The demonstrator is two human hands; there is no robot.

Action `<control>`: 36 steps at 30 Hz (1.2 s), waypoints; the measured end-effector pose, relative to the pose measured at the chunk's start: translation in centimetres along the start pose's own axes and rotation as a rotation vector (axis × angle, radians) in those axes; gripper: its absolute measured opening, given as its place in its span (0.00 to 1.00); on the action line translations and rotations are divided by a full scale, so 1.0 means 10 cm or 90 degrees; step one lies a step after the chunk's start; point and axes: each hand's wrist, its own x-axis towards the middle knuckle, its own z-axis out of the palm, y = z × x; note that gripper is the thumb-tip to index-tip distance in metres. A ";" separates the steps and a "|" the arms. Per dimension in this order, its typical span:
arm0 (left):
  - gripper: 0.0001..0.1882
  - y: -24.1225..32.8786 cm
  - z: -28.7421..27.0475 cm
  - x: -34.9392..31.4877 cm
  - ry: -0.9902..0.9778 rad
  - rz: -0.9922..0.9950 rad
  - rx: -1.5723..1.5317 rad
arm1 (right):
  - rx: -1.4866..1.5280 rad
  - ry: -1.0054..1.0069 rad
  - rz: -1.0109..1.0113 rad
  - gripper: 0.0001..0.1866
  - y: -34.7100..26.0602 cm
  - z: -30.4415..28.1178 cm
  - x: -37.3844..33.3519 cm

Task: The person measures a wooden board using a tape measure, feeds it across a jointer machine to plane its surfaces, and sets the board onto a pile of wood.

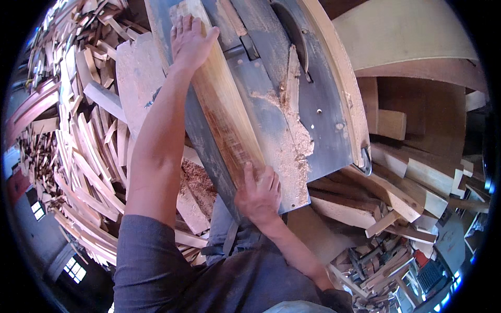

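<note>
A long, pale wooden board (223, 104) lies on the grey metal machine table (326, 141), with a rough brown stain along its nearer half. Toward its far end, my left hand (190, 46) is laid flat on top, fingers stretched and thumb out to the side. My right hand (259, 197) grips the near end, its fingers bent over the wood and partly hiding that end. To the right of the board, sawdust and shavings (295, 135) are strewn over the metal, and a wood sliver (293, 75) lies among them.
A dark curved metal part (295, 34) stands in a slot at the table's far right, beside a wooden rail (339, 68). Heaped offcuts (88, 151) crowd the left side. Stacked timber pieces (391, 193) lie at the right, below a large pale panel (402, 36).
</note>
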 end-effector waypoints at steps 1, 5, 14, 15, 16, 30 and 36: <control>0.39 -0.01 0.01 0.06 0.001 -0.001 0.002 | 0.002 0.001 0.000 0.47 0.00 0.00 0.06; 0.39 -0.11 0.07 0.26 0.015 -0.001 0.004 | -0.014 0.019 -0.019 0.47 -0.04 0.00 0.26; 0.39 -0.21 0.12 0.66 -0.013 -0.017 0.020 | 0.023 0.034 -0.016 0.42 -0.16 -0.07 0.71; 0.39 -0.24 0.13 0.70 -0.010 -0.020 0.015 | 0.020 0.038 -0.019 0.42 -0.18 -0.07 0.75; 0.39 -0.27 0.14 0.75 -0.007 -0.024 0.010 | 0.018 0.042 -0.021 0.42 -0.20 -0.07 0.80; 0.39 -0.43 0.17 1.28 -0.010 -0.022 0.000 | 0.019 0.018 -0.025 0.46 -0.32 -0.07 1.36; 0.40 -0.51 0.19 1.54 -0.017 -0.010 0.004 | 0.015 0.017 -0.022 0.46 -0.39 -0.05 1.62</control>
